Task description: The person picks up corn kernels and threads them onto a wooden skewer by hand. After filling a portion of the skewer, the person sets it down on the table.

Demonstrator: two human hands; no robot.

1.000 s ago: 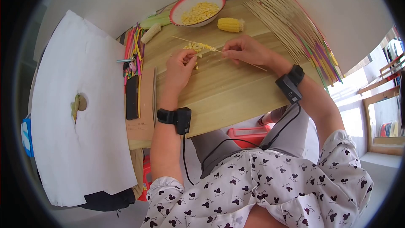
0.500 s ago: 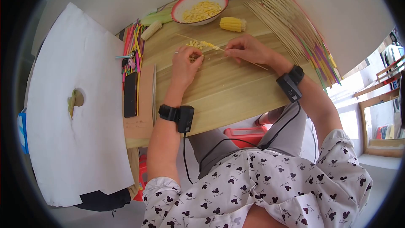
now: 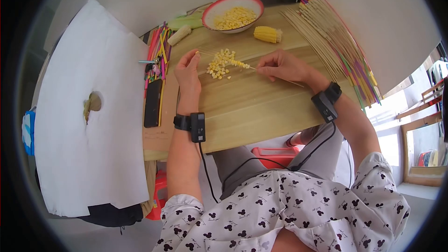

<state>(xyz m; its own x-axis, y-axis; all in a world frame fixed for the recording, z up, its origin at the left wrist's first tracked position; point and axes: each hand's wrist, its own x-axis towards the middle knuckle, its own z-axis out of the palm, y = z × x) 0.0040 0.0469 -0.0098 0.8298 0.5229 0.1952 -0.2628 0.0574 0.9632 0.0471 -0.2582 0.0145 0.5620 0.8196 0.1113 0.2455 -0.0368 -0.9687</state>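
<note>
My right hand (image 3: 283, 66) pinches a thin wooden skewer (image 3: 252, 68), whose rear end sticks out below the fingers. Several yellow corn kernels (image 3: 240, 64) are threaded along its middle. At the skewer's far left tip, the thumb and forefinger of my left hand (image 3: 188, 75) are closed on a small yellow corn kernel (image 3: 198, 52). Between the hands lies a loose pile of corn kernels (image 3: 217, 70) on the wooden table (image 3: 247, 107); part of the skewer passes over it.
A red-rimmed bowl of kernels (image 3: 206, 22) stands at the back, near a partial corn cob (image 3: 267, 34) and a stripped cob (image 3: 179, 35). Bundled skewers (image 3: 317, 42) lie right. Coloured sticks (image 3: 156, 46) and a black phone (image 3: 153, 103) lie left.
My left hand has moved left and up from the kernel pile to the skewer's tip, uncovering the pile. The right hand still holds the skewer. The whole view has shifted slightly.
</note>
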